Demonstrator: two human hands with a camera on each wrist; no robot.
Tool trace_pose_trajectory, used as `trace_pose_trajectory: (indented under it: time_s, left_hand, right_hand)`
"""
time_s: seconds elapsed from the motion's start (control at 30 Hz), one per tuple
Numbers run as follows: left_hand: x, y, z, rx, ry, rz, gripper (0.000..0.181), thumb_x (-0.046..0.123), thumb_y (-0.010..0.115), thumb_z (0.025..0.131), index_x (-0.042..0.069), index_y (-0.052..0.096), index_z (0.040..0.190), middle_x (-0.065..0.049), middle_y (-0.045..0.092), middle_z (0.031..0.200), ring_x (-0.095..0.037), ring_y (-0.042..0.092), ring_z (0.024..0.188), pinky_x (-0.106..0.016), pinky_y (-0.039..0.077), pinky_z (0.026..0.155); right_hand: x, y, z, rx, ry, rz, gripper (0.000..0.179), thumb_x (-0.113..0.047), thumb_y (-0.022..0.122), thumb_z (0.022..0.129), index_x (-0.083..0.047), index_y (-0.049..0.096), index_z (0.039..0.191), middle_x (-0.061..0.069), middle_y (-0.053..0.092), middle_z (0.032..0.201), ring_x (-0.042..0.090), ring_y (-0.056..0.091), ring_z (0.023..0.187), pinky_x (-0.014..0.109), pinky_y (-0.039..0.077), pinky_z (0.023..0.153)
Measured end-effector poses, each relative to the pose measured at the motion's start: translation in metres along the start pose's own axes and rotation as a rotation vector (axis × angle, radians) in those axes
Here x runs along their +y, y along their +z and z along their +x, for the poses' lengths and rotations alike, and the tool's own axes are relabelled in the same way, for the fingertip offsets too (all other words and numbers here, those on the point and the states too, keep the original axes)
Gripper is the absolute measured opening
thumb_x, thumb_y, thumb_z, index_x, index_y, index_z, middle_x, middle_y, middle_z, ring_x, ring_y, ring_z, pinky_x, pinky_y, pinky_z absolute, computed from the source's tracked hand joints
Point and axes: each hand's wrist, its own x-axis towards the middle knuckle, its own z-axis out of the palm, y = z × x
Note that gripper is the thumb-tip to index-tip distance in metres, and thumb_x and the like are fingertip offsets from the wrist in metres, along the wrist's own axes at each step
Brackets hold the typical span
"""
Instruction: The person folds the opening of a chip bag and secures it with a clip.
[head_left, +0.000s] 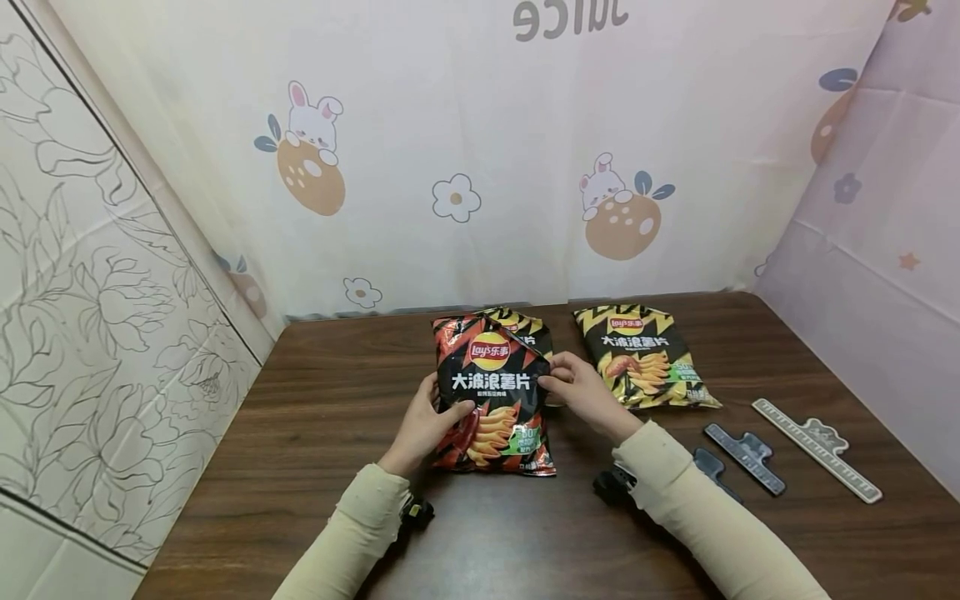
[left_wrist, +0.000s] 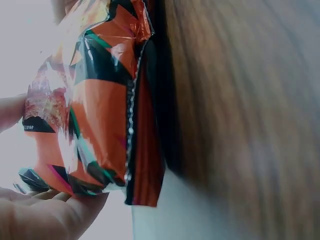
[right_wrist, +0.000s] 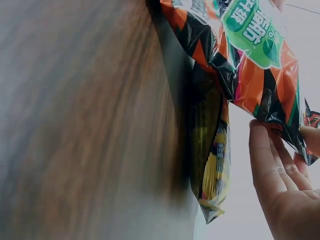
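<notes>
A red-and-black Lay's chip bag [head_left: 491,392] is held up a little toward me, its top right corner slanting down. My left hand [head_left: 426,425] grips its left side, thumb over the front and fingers behind. At the upper right edge my right hand [head_left: 583,393] pinches the bag between thumb and fingers. The right wrist view shows this right hand [right_wrist: 282,185] at a crumpled corner, fingers under the foil. In the left wrist view the bag's crimped bottom seam [left_wrist: 132,125] faces the camera. Behind it lies a yellow-and-black chip bag [head_left: 534,327], mostly hidden.
Another yellow-and-black chip bag [head_left: 641,358] lies flat at the back right. Right of my right sleeve are a long white clip [head_left: 817,450], a grey clip [head_left: 746,458] and a further grey clip [head_left: 708,465] partly covered by the sleeve. A printed curtain [head_left: 510,242] borders the table's back edge.
</notes>
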Motion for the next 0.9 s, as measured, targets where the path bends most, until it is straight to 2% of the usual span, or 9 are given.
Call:
trace_pose_trajectory:
  time_s: [0.23,0.47,0.73,0.9]
  left_hand:
    - [0.002,0.009,-0.001,-0.036,0.017,0.006,0.074,0.030,0.073,0.089,0.007,0.033,0.147,-0.015,0.050,0.142,-0.028,0.053,0.125,-0.046,0.045,0.102]
    - [0.004,0.019,-0.001,-0.068,0.023,-0.057,0.073,0.024,0.073,0.090,0.007,0.032,0.147,-0.015,0.052,0.139,-0.027,0.056,0.122,-0.043,0.048,0.101]
    - [0.004,0.023,-0.004,-0.054,0.027,-0.030,0.075,0.024,0.073,0.090,0.007,0.031,0.148,-0.016,0.046,0.147,-0.031,0.046,0.135,-0.049,0.040,0.109]
    - [0.005,0.023,-0.004,-0.048,0.030,-0.040,0.076,0.024,0.074,0.089,0.007,0.030,0.148,-0.016,0.043,0.149,-0.031,0.043,0.138,-0.050,0.038,0.110]
  right_hand:
    - [0.003,-0.013,-0.007,0.005,0.022,-0.023,0.028,-0.015,0.057,0.100,0.003,0.048,0.120,0.023,0.066,0.115,0.017,0.069,0.094,0.042,0.055,0.089]
    - [0.005,-0.023,-0.011,0.050,0.047,-0.083,0.032,-0.018,0.057,0.100,0.002,0.051,0.123,0.022,0.067,0.117,0.013,0.068,0.093,0.042,0.056,0.087]
    - [0.004,-0.029,-0.014,0.035,0.034,-0.062,0.034,-0.018,0.057,0.100,0.005,0.050,0.124,0.022,0.067,0.116,0.015,0.069,0.092,0.044,0.056,0.087]
    - [0.004,-0.030,-0.013,0.047,0.025,-0.105,0.033,-0.022,0.059,0.100,0.002,0.053,0.122,0.019,0.068,0.115,0.010,0.067,0.092,0.047,0.054,0.089]
